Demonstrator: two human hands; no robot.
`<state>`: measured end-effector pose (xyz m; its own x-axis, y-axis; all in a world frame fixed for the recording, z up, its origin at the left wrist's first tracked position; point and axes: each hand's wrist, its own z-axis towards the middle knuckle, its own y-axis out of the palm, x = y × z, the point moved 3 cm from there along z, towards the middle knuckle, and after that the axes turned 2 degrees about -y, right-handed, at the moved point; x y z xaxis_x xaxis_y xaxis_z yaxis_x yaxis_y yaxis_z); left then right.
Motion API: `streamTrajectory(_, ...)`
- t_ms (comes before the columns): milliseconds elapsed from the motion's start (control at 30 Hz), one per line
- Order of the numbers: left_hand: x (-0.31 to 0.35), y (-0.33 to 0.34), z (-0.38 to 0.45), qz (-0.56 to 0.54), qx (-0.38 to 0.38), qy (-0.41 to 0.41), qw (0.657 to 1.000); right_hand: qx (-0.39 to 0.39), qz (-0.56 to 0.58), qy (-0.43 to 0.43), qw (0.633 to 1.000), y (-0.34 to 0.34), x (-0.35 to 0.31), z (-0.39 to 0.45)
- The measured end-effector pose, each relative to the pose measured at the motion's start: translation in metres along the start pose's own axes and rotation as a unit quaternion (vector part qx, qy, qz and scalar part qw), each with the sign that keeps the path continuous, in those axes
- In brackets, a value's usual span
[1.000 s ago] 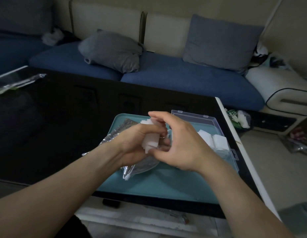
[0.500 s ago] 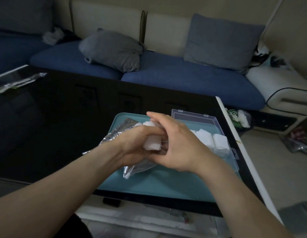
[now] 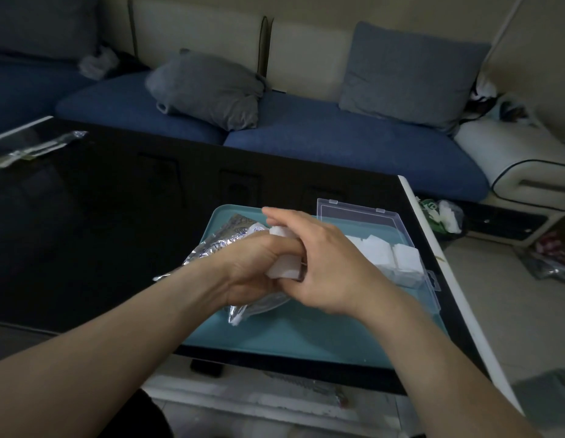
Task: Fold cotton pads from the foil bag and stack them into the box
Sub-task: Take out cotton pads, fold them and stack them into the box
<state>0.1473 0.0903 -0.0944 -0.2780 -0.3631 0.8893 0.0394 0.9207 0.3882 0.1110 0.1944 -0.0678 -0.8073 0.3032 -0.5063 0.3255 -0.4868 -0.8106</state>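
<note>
White folded pads (image 3: 392,257) already fill part of the clear box (image 3: 433,279); left hand (image 3: 252,267) and right hand (image 3: 331,263) both pinch another cotton pad (image 3: 284,267), fold unfinished.

Pad (image 3: 283,266): mostly hidden between left hand (image 3: 252,267) and right hand (image 3: 331,263). Bag (image 3: 211,248): middle covered beneath grip. Box (image 3: 401,248): left part hidden behind right hand.

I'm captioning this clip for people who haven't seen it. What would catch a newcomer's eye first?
Both hands meet mid-frame: the left hand and right hand grip a white cotton pad above a crinkled foil bag on a teal tray. To the right, a clear box already holds white pads.
</note>
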Motion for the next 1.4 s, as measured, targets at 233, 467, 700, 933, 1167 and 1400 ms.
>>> streamTrajectory(233, -0.008, 0.0, -0.002, 0.13, -0.005, -0.046, 0.99, -0.084, 0.187, 0.101, 0.974, -0.017, 0.029, -0.013)
streamTrajectory(467, -0.013, 0.006, 0.001, 0.168, -0.066, -0.07, 0.981, -0.119, 0.294, 0.104, 0.943, -0.018, 0.05, -0.021)
streamTrajectory(700, -0.018, 0.016, 0.011, 0.246, 0.001, -0.009, 0.969, 0.117, 0.403, 0.197, 0.886, -0.044, 0.069, -0.032)
streamTrajectory(933, -0.018, 0.021, 0.024, 0.572, 0.088, 0.165, 0.798, 0.103, 0.258, 0.398, 0.874, -0.046, 0.117, -0.065)
streamTrajectory(1167, -0.039, 0.026, 0.038, 0.716, 0.022, 0.159, 0.68, 0.057, 0.095, 0.448, 0.887, -0.021, 0.134, -0.059)
streamTrajectory(1400, -0.038, 0.022, 0.039, 0.7, 0.026, 0.204, 0.684, 0.022, -0.088, 0.446, 0.891, -0.024, 0.123, -0.052)
